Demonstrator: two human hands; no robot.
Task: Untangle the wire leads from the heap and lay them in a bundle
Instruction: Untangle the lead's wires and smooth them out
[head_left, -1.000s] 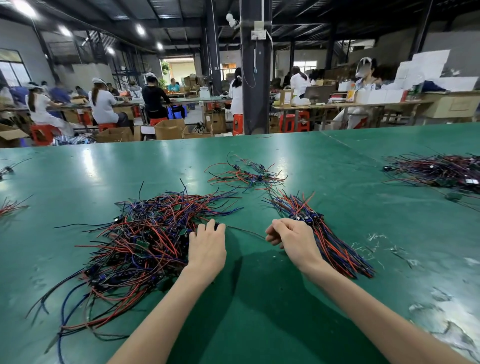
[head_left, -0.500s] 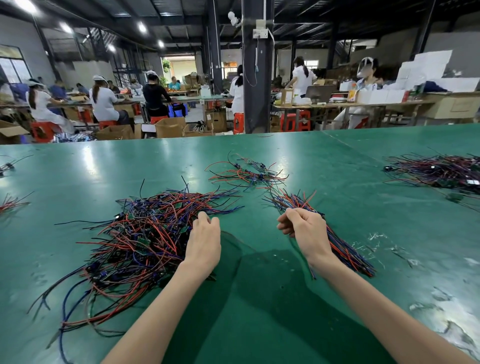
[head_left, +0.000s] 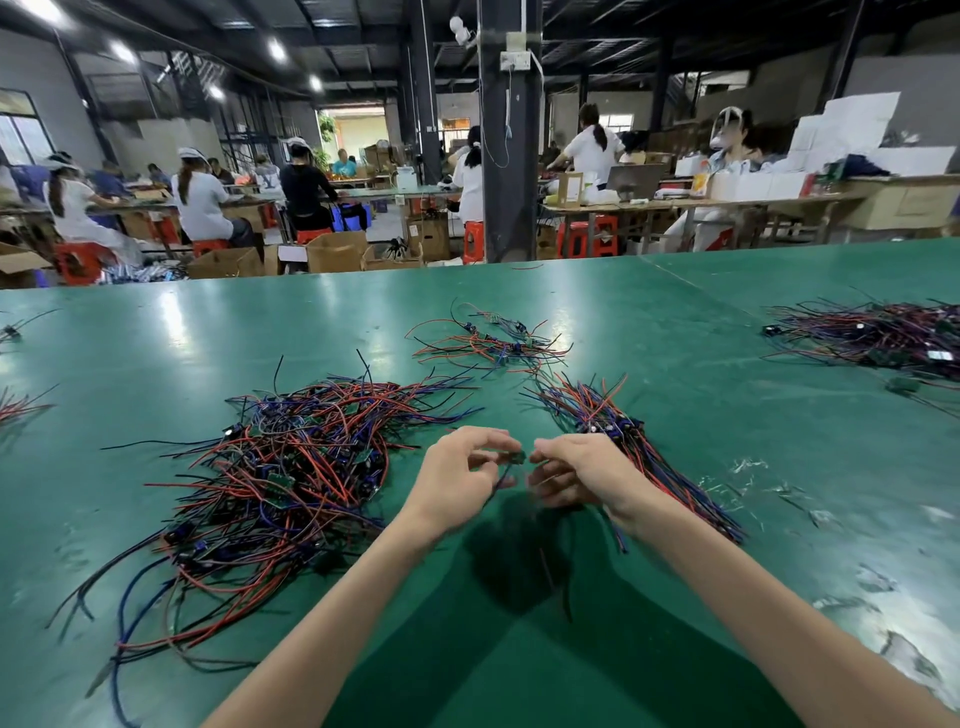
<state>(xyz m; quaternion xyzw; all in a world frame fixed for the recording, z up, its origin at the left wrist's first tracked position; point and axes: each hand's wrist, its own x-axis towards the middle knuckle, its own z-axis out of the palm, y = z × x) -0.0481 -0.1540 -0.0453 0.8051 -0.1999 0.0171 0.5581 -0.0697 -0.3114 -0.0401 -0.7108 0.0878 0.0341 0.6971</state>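
A big tangled heap of red, blue and black wire leads (head_left: 291, 467) with small green boards lies on the green table (head_left: 675, 405) at the left. The straightened bundle (head_left: 613, 415) lies to the right, running toward me. Between them, both hands are raised just above the table. My left hand (head_left: 457, 478) pinches the small green board of one wire lead (head_left: 517, 457) between thumb and forefinger. My right hand (head_left: 582, 467) meets it fingertip to fingertip and grips the same lead. Its wires hang down, blurred, below my hands.
A small loose tangle (head_left: 493, 343) lies farther back in the middle. Another heap of leads (head_left: 883, 338) sits at the right edge, and a few stray wires (head_left: 21, 405) at the left. Clear scraps (head_left: 753, 483) litter the table on the right. People work at benches beyond the far edge.
My left hand has left the heap and lifted with one lead. My right hand has come off the bundle and moved left to meet it.
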